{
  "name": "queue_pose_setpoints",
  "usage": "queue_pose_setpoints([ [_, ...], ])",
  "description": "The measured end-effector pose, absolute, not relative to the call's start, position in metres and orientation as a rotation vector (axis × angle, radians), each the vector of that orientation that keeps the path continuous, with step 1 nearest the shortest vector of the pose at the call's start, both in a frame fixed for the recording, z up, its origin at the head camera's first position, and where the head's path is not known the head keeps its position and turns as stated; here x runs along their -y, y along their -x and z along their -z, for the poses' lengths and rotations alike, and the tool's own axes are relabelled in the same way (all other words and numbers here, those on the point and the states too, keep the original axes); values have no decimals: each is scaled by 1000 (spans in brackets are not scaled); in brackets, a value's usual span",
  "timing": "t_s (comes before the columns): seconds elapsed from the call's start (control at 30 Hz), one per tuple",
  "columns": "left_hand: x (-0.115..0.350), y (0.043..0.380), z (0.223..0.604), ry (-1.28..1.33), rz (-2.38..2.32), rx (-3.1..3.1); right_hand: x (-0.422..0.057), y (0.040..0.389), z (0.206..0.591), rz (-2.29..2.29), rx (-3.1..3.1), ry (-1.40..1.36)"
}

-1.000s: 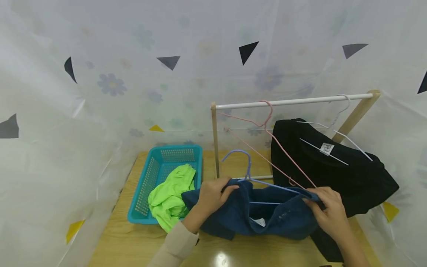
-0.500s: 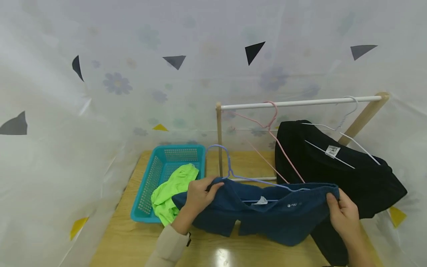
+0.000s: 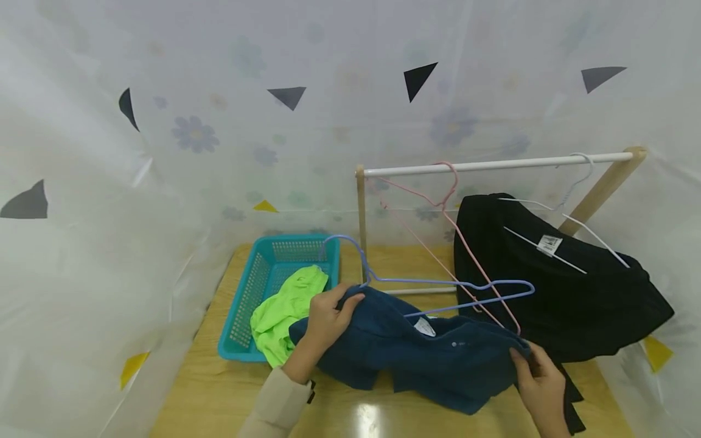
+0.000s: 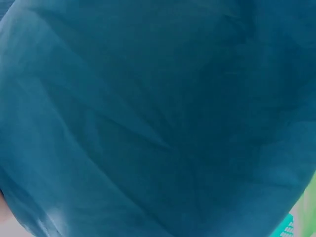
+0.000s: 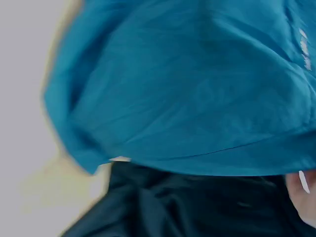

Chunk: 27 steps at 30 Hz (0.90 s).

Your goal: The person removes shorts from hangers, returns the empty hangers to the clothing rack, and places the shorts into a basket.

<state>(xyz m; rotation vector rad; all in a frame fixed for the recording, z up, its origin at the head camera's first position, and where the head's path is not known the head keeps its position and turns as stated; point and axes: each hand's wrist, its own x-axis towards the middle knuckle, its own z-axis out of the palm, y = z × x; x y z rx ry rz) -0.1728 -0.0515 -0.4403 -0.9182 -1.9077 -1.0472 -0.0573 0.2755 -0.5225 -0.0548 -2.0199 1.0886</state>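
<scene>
My left hand (image 3: 327,316) pinches the upper left edge of a dark blue shirt (image 3: 438,359), right beside the neck of a blue hanger (image 3: 449,282). The hanger's hook points left, and its right end sticks out above the neckline, over the cloth. With thumb and fingers, my right hand (image 3: 539,380) grips the shirt's upper right edge. A white label (image 3: 424,326) shows inside the neckline. Shirt cloth (image 4: 158,118) fills most of the left wrist view. In the right wrist view the shirt (image 5: 197,98) hangs over black cloth (image 5: 182,202).
A teal basket (image 3: 235,328) with a bright green garment (image 3: 290,310) stands left on the wooden table (image 3: 219,401). Behind, a rack's white bar (image 3: 509,165) carries a pink hanger (image 3: 460,231) and a black garment (image 3: 509,286) on a white hanger (image 3: 594,234).
The blue hanger's right arm has come out of the neckline, and its hook has tipped left. My right hand stretched the shirt rightward, then moved back left and lower.
</scene>
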Motion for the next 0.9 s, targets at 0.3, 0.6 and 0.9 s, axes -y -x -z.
queue_pose_setpoints([
  [0.3,43,171,442,917,998,1963,-250,42,582,-766,2208,61],
  [0.6,39,168,442,1077,851,1959,-255,57,516,-710,1695,-89],
  [0.9,30,162,434,1221,639,1940,-281,69,471,-685,2011,-268],
])
